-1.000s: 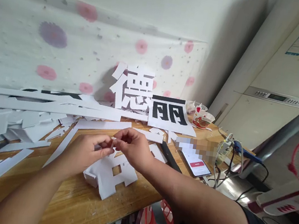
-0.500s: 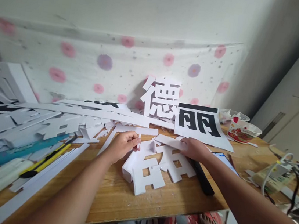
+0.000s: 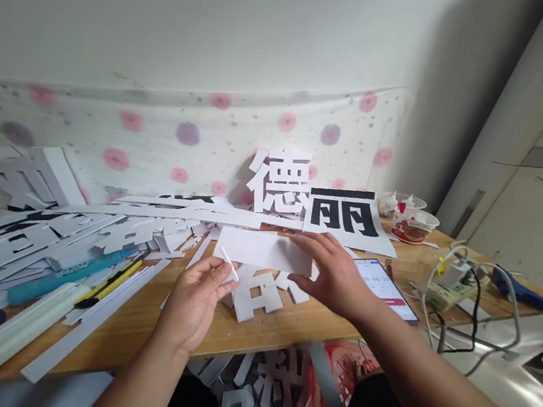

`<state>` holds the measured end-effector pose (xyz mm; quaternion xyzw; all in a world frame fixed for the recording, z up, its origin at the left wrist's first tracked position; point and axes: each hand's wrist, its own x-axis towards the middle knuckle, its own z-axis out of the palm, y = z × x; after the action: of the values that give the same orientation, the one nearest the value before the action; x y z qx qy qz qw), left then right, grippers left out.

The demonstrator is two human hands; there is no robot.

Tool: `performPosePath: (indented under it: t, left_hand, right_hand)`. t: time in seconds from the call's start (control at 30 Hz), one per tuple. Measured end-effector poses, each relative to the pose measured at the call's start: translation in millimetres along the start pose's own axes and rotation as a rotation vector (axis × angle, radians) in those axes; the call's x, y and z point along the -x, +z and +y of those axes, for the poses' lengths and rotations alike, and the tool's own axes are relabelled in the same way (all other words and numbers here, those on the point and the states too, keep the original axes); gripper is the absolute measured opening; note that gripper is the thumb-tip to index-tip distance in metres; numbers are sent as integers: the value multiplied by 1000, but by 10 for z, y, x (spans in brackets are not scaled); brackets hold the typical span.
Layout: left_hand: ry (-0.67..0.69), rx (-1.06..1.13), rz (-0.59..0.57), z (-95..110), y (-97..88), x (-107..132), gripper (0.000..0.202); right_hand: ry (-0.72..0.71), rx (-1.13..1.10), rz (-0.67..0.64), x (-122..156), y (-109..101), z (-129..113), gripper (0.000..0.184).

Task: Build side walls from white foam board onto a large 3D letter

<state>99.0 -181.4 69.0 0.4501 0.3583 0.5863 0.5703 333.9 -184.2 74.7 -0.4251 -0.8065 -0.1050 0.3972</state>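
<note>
My left hand (image 3: 197, 297) is raised palm-up above the table's near edge and pinches a thin white strip (image 3: 229, 263) between thumb and fingers. My right hand (image 3: 335, 274) grips the right end of a flat white rectangular board piece (image 3: 260, 249), held just above the table. Below both hands a white cut-out 3D character (image 3: 264, 291) lies on the wooden table (image 3: 145, 310).
Heaps of white cut board (image 3: 45, 232) cover the table's left half, with a teal tool (image 3: 65, 269) and a yellow utility knife (image 3: 109, 283). A standing white character (image 3: 279, 181) and a printed sheet (image 3: 347, 217) lean at the wall. A phone (image 3: 385, 288), bowls (image 3: 412, 225) and cables (image 3: 457, 283) lie right.
My right hand has picked up the white rectangular piece from the table and brought it toward the left hand. My left hand, still holding the strip, has turned palm-up and drawn nearer to me.
</note>
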Motion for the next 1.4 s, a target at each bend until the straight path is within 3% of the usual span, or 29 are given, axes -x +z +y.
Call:
performPosePath:
  t: [0.07, 0.17, 0.3, 0.37, 0.6, 0.8, 0.9, 1.03, 1.4]
  left_hand:
    - [-83, 79, -47, -27, 77, 208, 27]
    - [-28, 69, -31, -70, 236, 467, 26]
    - [39, -53, 19, -121, 335, 648, 29]
    - [48, -136, 2, -137, 324, 691, 29]
    - [91, -330, -59, -173, 280, 728, 28]
    - [175, -386, 22, -296, 244, 657, 27]
    - [273, -403, 103, -340, 187, 645, 26]
    - [357, -421, 195, -371, 86, 680, 22]
    - [333, -376, 238, -315, 28, 704, 25]
  right_hand:
    - [-69, -62, -10, 28, 29, -182, 53]
    - [-151, -191, -29, 67, 53, -387, 53]
    - [-164, -377, 15, 145, 24, -517, 77]
    - [-168, -454, 2, 186, -7, -529, 80]
    - [-211, -489, -81, 224, -67, -484, 66]
    - [-208, -413, 7, 211, -36, -470, 63]
    - [-117, -414, 109, 230, -3, -426, 63]
    - [-8, -467, 112, 260, 35, -379, 64]
    - [-150, -376, 69, 247, -49, -436, 68]
